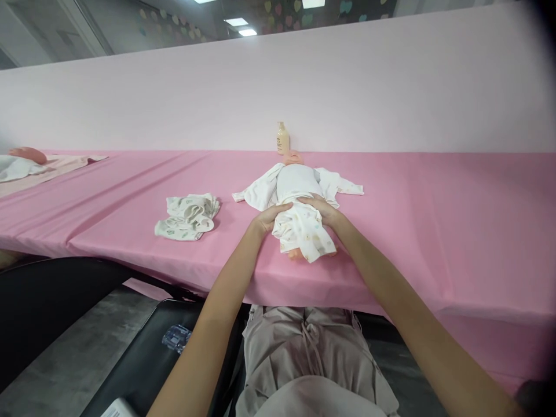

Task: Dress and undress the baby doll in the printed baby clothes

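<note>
both hands, the left hand (270,215) and right hand (322,209), are pressing their grip closed on the waist of the printed trousers (302,231) over the doll (295,184) lying face-up on the pink counter (391,231), steadying it at the near edge.

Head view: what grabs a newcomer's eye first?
The doll lying mid-table on the pink cloth, head toward the wall, with the left hand and right hand gripping the printed pants at its waist. Left of it lies a crumpled garment; a pump bottle stands behind the doll's head against the pale wall. Another doll lies at the far left edge.
</note>
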### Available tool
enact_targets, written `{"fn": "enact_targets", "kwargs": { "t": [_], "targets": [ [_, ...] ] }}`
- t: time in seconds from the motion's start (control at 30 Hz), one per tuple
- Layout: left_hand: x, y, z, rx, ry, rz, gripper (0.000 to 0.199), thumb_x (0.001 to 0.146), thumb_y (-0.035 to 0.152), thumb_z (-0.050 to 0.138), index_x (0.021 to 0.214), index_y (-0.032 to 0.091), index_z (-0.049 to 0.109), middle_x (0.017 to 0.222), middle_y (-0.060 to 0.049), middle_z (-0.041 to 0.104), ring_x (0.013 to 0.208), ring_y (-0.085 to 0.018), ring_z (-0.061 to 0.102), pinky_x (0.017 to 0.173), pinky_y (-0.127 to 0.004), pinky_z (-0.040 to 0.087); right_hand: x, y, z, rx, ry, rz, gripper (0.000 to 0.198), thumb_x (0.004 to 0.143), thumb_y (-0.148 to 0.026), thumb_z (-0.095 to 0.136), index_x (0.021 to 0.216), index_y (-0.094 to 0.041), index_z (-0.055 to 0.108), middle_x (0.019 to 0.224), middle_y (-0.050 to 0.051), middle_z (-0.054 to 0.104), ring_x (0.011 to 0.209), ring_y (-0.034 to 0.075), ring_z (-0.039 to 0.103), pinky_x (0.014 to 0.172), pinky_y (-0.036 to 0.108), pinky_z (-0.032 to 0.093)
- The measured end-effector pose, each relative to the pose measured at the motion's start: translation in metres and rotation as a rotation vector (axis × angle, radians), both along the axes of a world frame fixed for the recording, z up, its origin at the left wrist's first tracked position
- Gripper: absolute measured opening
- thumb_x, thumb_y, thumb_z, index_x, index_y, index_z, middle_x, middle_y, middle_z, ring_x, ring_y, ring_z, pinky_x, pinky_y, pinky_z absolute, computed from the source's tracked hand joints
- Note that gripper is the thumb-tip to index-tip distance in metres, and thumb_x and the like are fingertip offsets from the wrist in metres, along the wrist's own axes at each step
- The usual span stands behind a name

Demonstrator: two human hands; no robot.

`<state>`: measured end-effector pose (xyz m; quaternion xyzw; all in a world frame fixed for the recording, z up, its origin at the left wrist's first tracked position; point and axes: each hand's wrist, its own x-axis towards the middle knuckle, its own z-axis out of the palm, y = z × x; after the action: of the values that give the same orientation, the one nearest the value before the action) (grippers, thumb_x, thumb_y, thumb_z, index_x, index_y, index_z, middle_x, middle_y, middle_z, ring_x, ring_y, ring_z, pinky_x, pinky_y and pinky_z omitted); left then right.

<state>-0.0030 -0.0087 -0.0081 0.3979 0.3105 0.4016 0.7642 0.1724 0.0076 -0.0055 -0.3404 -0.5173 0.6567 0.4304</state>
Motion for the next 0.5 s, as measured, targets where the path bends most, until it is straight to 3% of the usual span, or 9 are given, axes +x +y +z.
{"fn": "enact_targets", "kwargs": {
  "t": [0.13, 0.33, 0.5],
  "targets": [
    [0.0042, 0.0032, -0.0041, -0.028, -0.193, 0.065, 0.036, 0.092, 0.032, 0.047, 0.109, 0.005, 0.064, 0.092, -0.015, 0.073, 0.093, -0.025, 0.07, 0.096, -0.037, 0.05, 0.0047, -0.0008, 0.0033, 0.01, -0.07, 0.15, 0.044, 0.065, -0.028, 0.081, 0.103, -0.017, 0.061, 0.092, 0.007, 0.071, 0.083, 0.022, 0.068, 0.073, 0.031, 0.058],
    [0.0053, 0.0052, -0.0021, -0.105, -0.208, -0.007, 0.046, 0.093, 0.041, 0.043, 0.112, 0.004, 0.063, 0.095, -0.016, 0.073, 0.095, -0.026, 0.069, 0.096, -0.037, 0.049, 0.007, 0.0022, -0.002, 0.035, 0.012, 0.219, 0.043, 0.065, -0.02, 0.081, 0.102, -0.015, 0.059, 0.097, 0.009, 0.071, 0.087, 0.022, 0.068, 0.075, 0.031, 0.058],
    [0.0018, 0.0022, -0.0015, -0.1, -0.121, 0.018, 0.037, 0.091, 0.033, 0.049, 0.107, 0.004, 0.064, 0.09, -0.015, 0.073, 0.085, -0.025, 0.071, 0.091, -0.037, 0.051, 0.0056, 0.0046, -0.0056, 0.002, 0.13, 0.128, 0.047, 0.065, -0.011, 0.078, 0.107, -0.016, 0.056, 0.097, 0.007, 0.071, 0.088, 0.02, 0.068, 0.08, 0.032, 0.058]
  ]
}}
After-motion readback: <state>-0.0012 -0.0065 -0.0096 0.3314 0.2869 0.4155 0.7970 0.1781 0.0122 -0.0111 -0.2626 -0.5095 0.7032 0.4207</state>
